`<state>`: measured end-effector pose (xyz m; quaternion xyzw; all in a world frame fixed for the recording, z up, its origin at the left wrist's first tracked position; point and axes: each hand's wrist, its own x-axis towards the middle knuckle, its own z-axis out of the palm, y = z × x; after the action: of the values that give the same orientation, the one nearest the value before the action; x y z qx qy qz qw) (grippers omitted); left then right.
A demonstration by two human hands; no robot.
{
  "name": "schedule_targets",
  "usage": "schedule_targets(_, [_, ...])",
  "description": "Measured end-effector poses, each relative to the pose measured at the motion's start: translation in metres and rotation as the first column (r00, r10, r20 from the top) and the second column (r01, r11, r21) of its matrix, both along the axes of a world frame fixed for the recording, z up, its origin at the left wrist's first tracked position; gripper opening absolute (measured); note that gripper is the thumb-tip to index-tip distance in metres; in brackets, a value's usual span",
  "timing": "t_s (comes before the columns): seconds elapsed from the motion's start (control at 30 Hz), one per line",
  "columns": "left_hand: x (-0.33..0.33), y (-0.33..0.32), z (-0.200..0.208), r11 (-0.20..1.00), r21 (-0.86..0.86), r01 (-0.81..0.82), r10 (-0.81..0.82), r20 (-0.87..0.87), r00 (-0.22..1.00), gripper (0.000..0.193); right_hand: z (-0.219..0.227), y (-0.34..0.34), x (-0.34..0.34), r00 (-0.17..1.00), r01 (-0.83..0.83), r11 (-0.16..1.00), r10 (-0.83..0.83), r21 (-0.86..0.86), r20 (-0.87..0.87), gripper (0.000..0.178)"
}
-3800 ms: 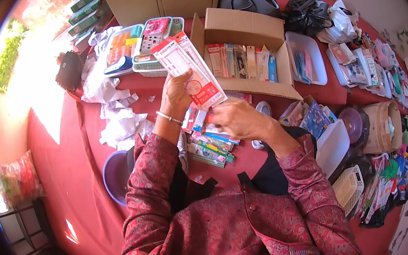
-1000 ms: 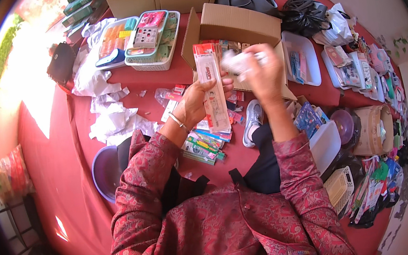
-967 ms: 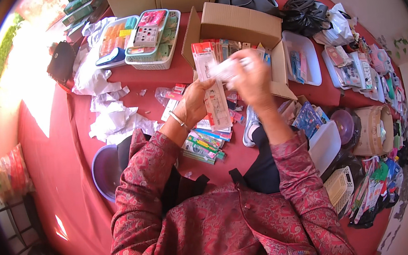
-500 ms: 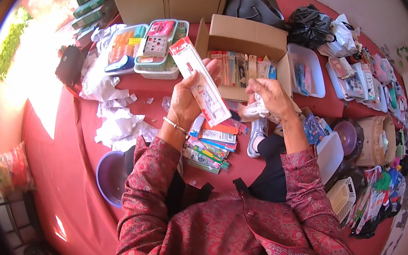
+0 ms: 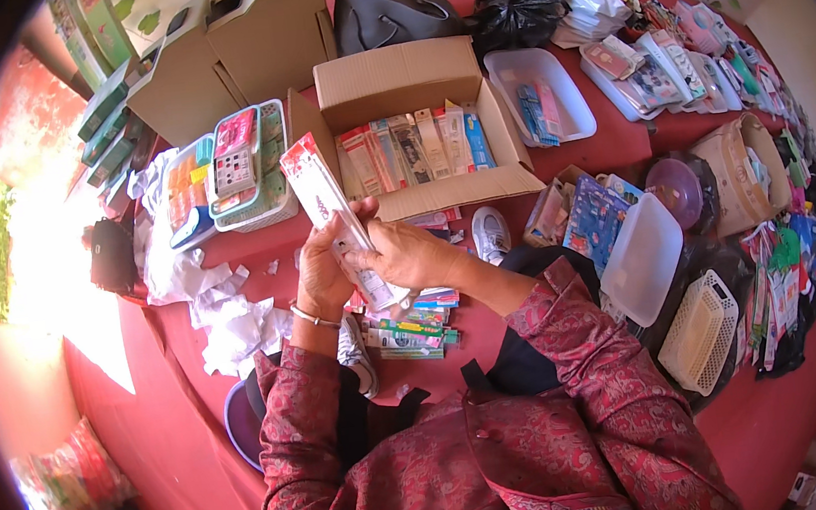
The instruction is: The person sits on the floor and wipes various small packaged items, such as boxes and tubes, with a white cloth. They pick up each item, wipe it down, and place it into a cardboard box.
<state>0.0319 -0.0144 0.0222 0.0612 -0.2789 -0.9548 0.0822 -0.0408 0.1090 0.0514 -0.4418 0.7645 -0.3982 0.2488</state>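
Note:
My left hand [image 5: 322, 270] is closed around a long flat packet [image 5: 320, 186], white with a red top end, held tilted in front of me. My right hand [image 5: 406, 253] presses its fingers on the lower part of the same packet. Some of that lower part is hidden behind these fingers. Beneath my hands, several thin stationery packets [image 5: 408, 341] lie spread on the red cloth between my shoes. Just beyond stands an open cardboard box [image 5: 461, 190], with a row of upright long packets [image 5: 413, 149] inside.
At the left, baskets of small goods [image 5: 268, 216] stand near crumpled white paper [image 5: 240, 324] and a purple basin [image 5: 238, 425]. To the right are a white tub [image 5: 574, 105], an upright translucent tray [image 5: 642, 258] and a cream basket [image 5: 699, 333]. Bags [image 5: 390, 5] line the back.
My right hand has come left and now grips the packet; before, it was apart, holding something white and crumpled. The view has shifted, so the box appears further left.

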Motion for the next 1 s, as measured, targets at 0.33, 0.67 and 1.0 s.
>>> schedule_targets(0.33, [-0.016,0.011,0.014,0.993,-0.068,0.099,-0.099,0.013,0.995,0.055,0.031,0.04,-0.103,0.98,0.021,0.999,-0.027,0.032,0.197,0.02])
schedule_targets(0.67, [-0.011,-0.007,0.007,0.995,-0.073,0.067,-0.041,0.31,0.95,0.022,-0.039,0.073,-0.264,0.931,0.328,0.86,-0.364,0.391,0.019,0.028])
schedule_targets(1.0, [-0.018,-0.005,0.002,0.997,-0.054,0.063,-0.032,0.451,0.892,0.018,-0.157,0.007,-0.296,0.963,0.221,0.68,-0.264,0.699,-0.048,0.04])
